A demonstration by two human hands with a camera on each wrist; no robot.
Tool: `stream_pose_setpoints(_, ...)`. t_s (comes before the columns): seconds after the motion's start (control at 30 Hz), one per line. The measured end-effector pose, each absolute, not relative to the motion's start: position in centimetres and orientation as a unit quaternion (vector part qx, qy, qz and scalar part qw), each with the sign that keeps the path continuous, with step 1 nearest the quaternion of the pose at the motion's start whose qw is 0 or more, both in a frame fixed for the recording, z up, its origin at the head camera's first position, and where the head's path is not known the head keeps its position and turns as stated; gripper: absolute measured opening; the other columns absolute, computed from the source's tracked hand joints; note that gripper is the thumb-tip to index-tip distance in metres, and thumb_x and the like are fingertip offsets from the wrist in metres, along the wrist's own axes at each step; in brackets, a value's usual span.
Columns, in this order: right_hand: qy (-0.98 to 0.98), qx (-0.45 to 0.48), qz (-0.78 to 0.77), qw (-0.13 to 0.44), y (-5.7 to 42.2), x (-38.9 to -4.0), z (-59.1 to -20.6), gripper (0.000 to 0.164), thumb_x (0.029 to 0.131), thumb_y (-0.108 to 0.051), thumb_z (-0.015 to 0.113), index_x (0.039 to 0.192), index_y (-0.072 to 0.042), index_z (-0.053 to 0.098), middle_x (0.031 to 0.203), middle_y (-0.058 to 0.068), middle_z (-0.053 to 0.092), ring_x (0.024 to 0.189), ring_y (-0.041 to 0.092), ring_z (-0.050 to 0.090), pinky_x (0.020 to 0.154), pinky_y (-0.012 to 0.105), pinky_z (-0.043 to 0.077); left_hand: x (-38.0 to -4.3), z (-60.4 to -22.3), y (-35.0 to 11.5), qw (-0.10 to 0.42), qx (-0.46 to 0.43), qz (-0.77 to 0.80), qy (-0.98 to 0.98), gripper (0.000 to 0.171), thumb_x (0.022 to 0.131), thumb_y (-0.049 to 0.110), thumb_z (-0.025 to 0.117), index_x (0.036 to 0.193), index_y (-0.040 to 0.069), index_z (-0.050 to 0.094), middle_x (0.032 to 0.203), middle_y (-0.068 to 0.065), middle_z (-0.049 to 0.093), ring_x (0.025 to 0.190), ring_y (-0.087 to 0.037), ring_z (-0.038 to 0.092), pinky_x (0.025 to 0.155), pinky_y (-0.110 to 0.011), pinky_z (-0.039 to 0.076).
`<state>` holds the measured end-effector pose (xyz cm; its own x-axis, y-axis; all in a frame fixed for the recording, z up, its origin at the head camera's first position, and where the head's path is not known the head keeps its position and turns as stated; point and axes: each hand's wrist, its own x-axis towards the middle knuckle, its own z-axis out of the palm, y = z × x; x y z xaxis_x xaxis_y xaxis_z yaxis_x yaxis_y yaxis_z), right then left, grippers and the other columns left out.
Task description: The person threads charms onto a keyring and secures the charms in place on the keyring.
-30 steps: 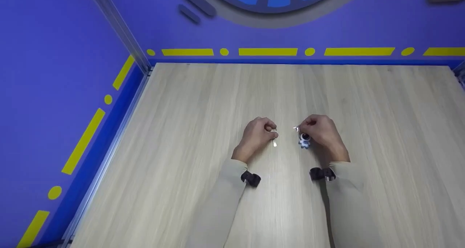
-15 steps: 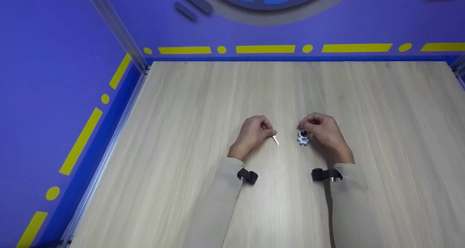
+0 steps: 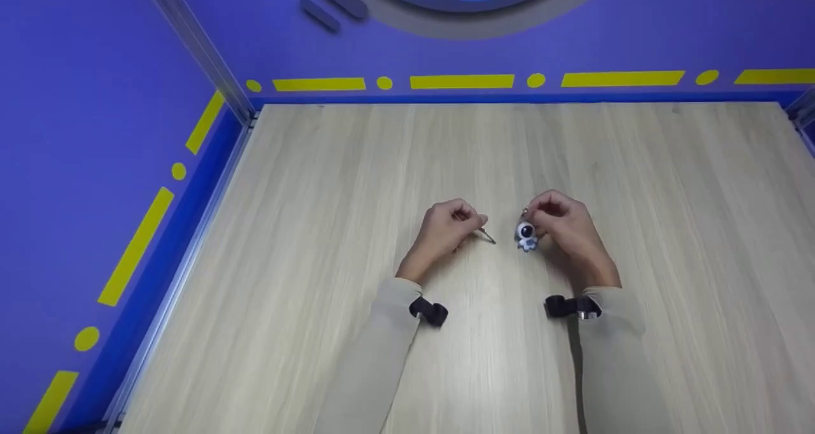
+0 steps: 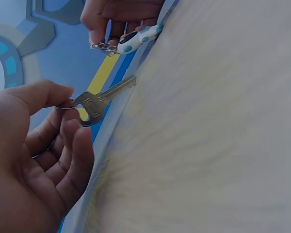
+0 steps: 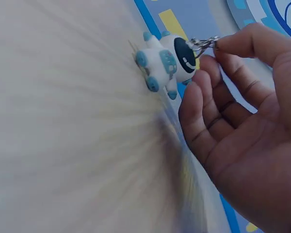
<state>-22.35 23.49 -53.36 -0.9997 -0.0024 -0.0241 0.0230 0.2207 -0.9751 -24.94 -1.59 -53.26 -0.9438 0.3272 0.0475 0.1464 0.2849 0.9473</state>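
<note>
My left hand (image 3: 446, 233) pinches a thin metal ring (image 4: 65, 107) between thumb and forefinger. A silver key (image 4: 106, 99) hangs from the ring, its blade pointing toward the right hand. My right hand (image 3: 570, 230) pinches the metal chain (image 5: 203, 44) of an astronaut keychain (image 3: 526, 237). The white and blue figure (image 5: 162, 63), with a dark visor, dangles beside the fingers. Both hands are above the table, facing each other across a small gap; key and figure do not touch. The right fingertips hide the end of the chain.
The wood-patterned table (image 3: 318, 243) lies under both arms. A blue wall (image 3: 484, 58) with yellow marks stands at the back, another panel (image 3: 83, 135) on the left. Black straps with small cameras (image 3: 433, 312) sit on the wrists.
The key has swung from hanging down to pointing right toward the other hand. The astronaut figure has shifted slightly up and left with the right hand. Both hands keep their grip.
</note>
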Motion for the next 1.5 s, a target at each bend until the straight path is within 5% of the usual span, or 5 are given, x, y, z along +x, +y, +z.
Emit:
stream_pose_setpoints(0.33,0.795,0.005,-0.607,0.017,23.1,-21.9,-52.4,0.014,0.095,-0.002,0.064,0.107,0.005,0.063,0.106,0.013,0.062,0.092,0.02,0.058,0.076,0.024,0.052,-24.2,-52.7,-1.2,0.101,0.126,0.642,0.75,0.005,0.094,0.003,0.076,0.098,0.002,0.077,0.086,-0.001,0.073,0.06,-0.011,0.057,0.051,-0.021,0.048)
stream_pose_setpoints(0.6,0.782,-0.047,-0.619,-0.051,22.7,-21.9,-51.6,0.009,0.094,0.004,0.07,0.102,0.007,0.069,0.105,0.016,0.068,0.093,0.019,0.06,0.081,0.024,0.047,-23.9,-52.0,-1.1,0.073,0.144,0.659,0.735,0.007,0.096,0.007,0.078,0.101,0.002,0.08,0.085,0.002,0.075,0.075,-0.044,0.066,0.056,-0.027,0.053)
stream_pose_setpoints(0.9,0.753,-0.088,-0.652,-0.027,21.0,-21.7,-50.5,0.007,0.092,0.011,0.065,0.099,0.01,0.063,0.112,0.015,0.068,0.104,0.024,0.065,0.088,0.029,0.053,-23.6,-51.2,-0.9,0.065,0.165,0.639,0.748,0.006,0.096,0.006,0.078,0.1,0.003,0.081,0.088,0.001,0.077,0.066,-0.014,0.063,0.058,-0.023,0.05)
stream_pose_setpoints(1.33,0.717,-0.116,-0.687,-0.002,20.0,-21.6,-50.5,0.006,0.092,0.011,0.071,0.096,0.012,0.066,0.106,0.016,0.069,0.1,0.027,0.067,0.085,0.031,0.06,-23.2,-50.3,-0.5,0.062,0.189,0.652,0.732,0.007,0.096,0.006,0.078,0.099,-0.001,0.08,0.082,-0.002,0.075,0.066,-0.011,0.066,0.06,-0.024,0.053)
stream_pose_setpoints(1.5,0.671,-0.121,-0.732,-0.009,20.1,-21.7,-50.8,0.006,0.09,0.017,0.066,0.094,0.017,0.062,0.103,0.015,0.069,0.094,0.025,0.068,0.081,0.03,0.06,-23.1,-50.3,-0.6,0.073,0.202,0.678,0.703,0.011,0.096,0.005,0.078,0.104,-0.003,0.079,0.091,-0.003,0.076,0.071,-0.012,0.066,0.065,-0.043,0.061)
